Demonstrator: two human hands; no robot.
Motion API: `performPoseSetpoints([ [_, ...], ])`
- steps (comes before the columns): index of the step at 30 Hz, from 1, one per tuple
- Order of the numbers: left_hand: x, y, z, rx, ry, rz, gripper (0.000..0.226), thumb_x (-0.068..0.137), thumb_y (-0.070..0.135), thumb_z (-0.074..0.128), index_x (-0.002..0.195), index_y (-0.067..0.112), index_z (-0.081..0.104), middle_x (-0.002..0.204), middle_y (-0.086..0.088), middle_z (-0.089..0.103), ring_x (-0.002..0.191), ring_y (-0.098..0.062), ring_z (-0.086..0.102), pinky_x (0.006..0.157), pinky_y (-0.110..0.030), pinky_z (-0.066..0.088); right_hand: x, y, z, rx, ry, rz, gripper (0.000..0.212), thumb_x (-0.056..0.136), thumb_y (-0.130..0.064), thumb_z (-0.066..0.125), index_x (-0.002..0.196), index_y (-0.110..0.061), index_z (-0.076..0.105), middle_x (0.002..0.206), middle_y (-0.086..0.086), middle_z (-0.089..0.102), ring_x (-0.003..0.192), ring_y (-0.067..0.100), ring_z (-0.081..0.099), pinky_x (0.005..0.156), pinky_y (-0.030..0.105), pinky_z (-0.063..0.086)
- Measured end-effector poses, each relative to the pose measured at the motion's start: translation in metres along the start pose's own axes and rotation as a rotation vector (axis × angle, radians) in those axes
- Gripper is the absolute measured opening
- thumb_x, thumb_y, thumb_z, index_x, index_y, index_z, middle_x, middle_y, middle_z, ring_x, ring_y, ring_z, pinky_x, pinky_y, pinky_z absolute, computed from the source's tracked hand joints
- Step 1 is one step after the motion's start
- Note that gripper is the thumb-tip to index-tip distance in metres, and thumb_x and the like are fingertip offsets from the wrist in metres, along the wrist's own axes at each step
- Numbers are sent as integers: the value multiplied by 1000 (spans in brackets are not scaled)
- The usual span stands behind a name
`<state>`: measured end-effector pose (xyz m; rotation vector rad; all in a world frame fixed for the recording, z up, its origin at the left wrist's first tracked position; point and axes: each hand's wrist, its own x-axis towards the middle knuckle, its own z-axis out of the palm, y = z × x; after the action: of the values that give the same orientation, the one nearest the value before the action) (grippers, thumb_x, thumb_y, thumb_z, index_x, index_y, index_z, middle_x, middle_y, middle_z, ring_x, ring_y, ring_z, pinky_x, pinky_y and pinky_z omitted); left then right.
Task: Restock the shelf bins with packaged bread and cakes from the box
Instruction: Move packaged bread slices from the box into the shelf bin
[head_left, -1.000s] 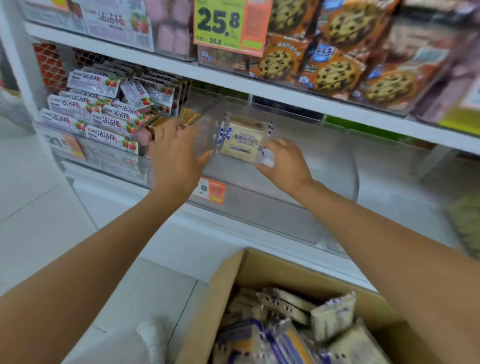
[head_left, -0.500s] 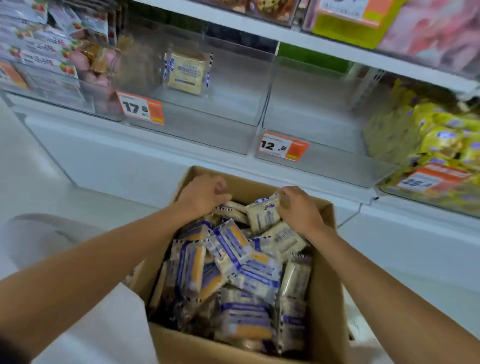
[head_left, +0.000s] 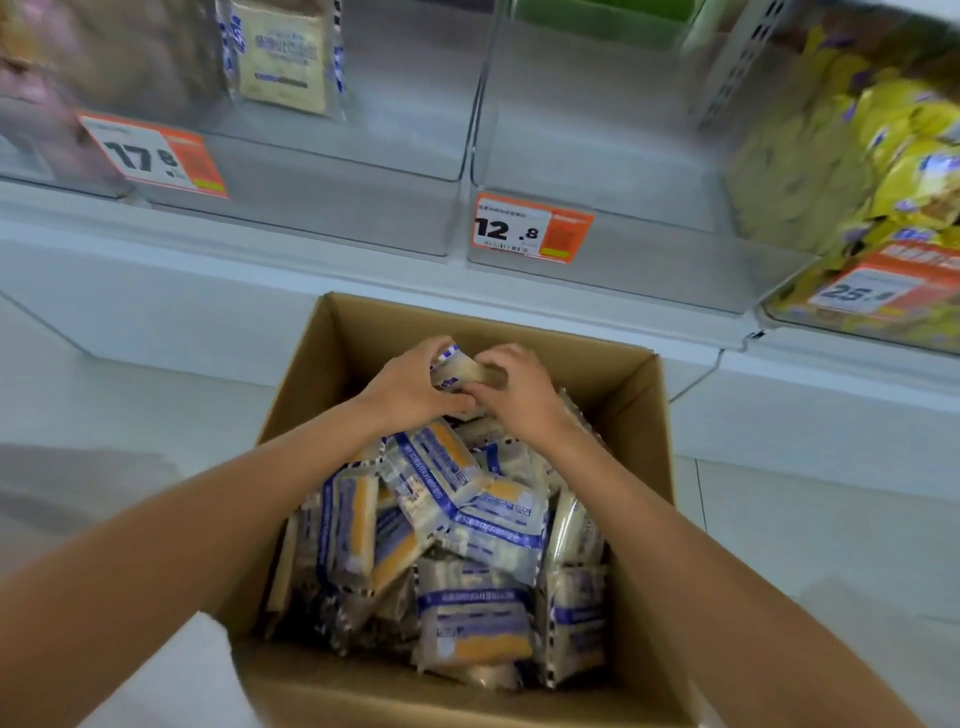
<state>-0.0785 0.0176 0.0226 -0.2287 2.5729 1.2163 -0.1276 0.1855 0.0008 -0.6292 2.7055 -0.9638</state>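
Note:
An open cardboard box (head_left: 639, 410) on the floor holds several blue-and-white wrapped bread packs (head_left: 483, 525). At the far end of the box my left hand (head_left: 410, 384) and my right hand (head_left: 519, 395) both grip one bread pack (head_left: 460, 366), held between them just above the pile. One bread pack (head_left: 283, 54) stands upright in the clear shelf bin (head_left: 332, 208) at upper left, behind the 17.8 price tag (head_left: 153, 156).
A second clear bin (head_left: 649, 260) with a 12.8 tag (head_left: 532, 228) sits right of the first. A bin of yellow packs (head_left: 883, 156) fills the far right. Pink packs (head_left: 31, 104) show at far left. White shelf base and pale floor surround the box.
My hands left the shelf bin, where one pack stayed, and came down into the box. They have now closed together on one pack at the box's far end.

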Motion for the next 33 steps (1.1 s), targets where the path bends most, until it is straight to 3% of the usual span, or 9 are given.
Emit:
performPoseSetpoints([
  [2, 1, 3, -1, -44, 66, -40, 30, 83, 33, 77, 106, 18, 65, 95, 7, 67, 91, -19, 66, 71, -22, 45, -2, -7, -17, 78, -35, -30, 44, 88, -32, 69, 129, -20, 59, 133, -2, 54, 127, 17, 45, 111, 38, 34],
  [4, -3, 0, -6, -230, 124, -139, 24, 84, 33, 77, 82, 11, 66, 73, -1, 67, 70, -21, 67, 57, -27, 47, -9, 3, -37, 78, -92, 81, 52, 92, -29, 66, 141, -21, 48, 146, -1, 44, 136, 16, 38, 110, 28, 26],
  [12, -34, -34, -25, -799, 150, -358, 20, 91, 24, 68, 108, 12, 67, 90, -6, 77, 74, -17, 74, 54, -28, 57, -38, 75, -27, 139, -211, 598, 97, 83, -24, 77, 156, -20, 13, 152, 8, 39, 131, 27, 47, 99, 36, 48],
  [15, -39, -42, -25, -823, 132, -383, 24, 92, 26, 66, 113, 13, 67, 100, -9, 76, 91, -25, 73, 72, -39, 60, -36, 70, -26, 29, -195, 590, 45, 80, -25, 79, 120, -9, 62, 109, 8, 64, 95, 19, 63, 74, 29, 46],
  [16, -38, -43, -24, -823, 130, -388, 25, 93, 26, 66, 114, 13, 67, 103, -10, 75, 94, -26, 72, 76, -41, 59, -36, 65, -29, 9, -219, 550, 21, 80, -24, 79, 91, -12, 66, 86, 4, 62, 74, 15, 59, 65, 29, 42],
  [18, -39, -44, -24, -824, 143, -383, 26, 93, 27, 65, 116, 14, 66, 105, -9, 75, 96, -25, 72, 79, -42, 59, -37, 54, -37, 88, -222, 464, 22, 82, -20, 77, 74, -14, 57, 73, -1, 55, 64, 12, 53, 62, 28, 41],
  [24, -38, -27, -36, -774, 242, -318, 28, 95, 32, 63, 116, 14, 65, 108, -7, 73, 93, -21, 71, 71, -35, 58, -36, -4, -86, 436, 51, 294, 19, 88, -11, 70, 105, -13, 61, 94, -3, 69, 79, 3, 67, 59, 13, 48],
  [28, -40, 5, -45, -809, 157, -253, 34, 96, 43, 55, 113, 15, 65, 106, -11, 75, 93, -28, 73, 86, -48, 58, -29, -39, -97, 866, 22, 306, 27, 90, -8, 66, 116, -5, 62, 110, 13, 72, 103, 28, 69, 90, 42, 56],
  [33, -47, 36, -65, -930, -4, -152, 43, 90, 43, 64, 117, 10, 66, 111, -14, 73, 101, -29, 71, 92, -47, 56, -15, -94, -79, 889, -48, 289, 47, 96, -20, 60, 139, -13, 41, 130, 6, 60, 98, 17, 67, 89, 36, 53],
])
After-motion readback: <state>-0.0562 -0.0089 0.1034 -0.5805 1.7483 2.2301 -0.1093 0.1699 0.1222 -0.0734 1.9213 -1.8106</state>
